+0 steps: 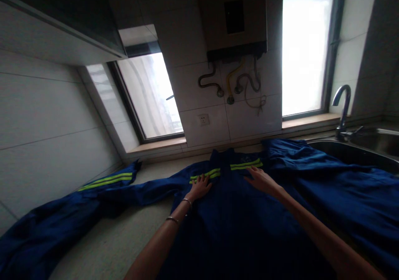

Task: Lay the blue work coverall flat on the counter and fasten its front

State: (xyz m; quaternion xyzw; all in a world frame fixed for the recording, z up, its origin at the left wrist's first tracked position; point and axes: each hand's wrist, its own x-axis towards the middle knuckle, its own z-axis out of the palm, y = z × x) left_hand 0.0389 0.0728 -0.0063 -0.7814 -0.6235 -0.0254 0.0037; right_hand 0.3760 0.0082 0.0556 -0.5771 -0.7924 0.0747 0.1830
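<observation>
Two bare forearms rise from the bottom edge of the frame toward its centre, the left one wearing two thin bangles. Both hands lie flat, fingers spread and gripping nothing, on a dark blue jacket (237, 226) spread across the desk (118, 238).

The left hand (199, 187) presses just below the left yellow-green stripe (205, 174) near the collar. The right hand (260, 179) rests just under the right stripe (246, 164), its fingertips touching the band. The hands sit apart, one on each side of the jacket's centre line, about level with each other and equally near the collar.

The body of the jacket runs from the bottom of the frame up to the collar at centre, away from the person. Its sleeves stretch crosswise: the left sleeve (102, 182), also striped, trails toward the lower left of the frame, and the other side spreads to the right, over the edge of the sink (352, 153).

A tap (341, 105) stands at the right, a wall socket (204, 119) above the collar, and a water heater (237, 18) with hoses at upper centre, between two windows.
</observation>
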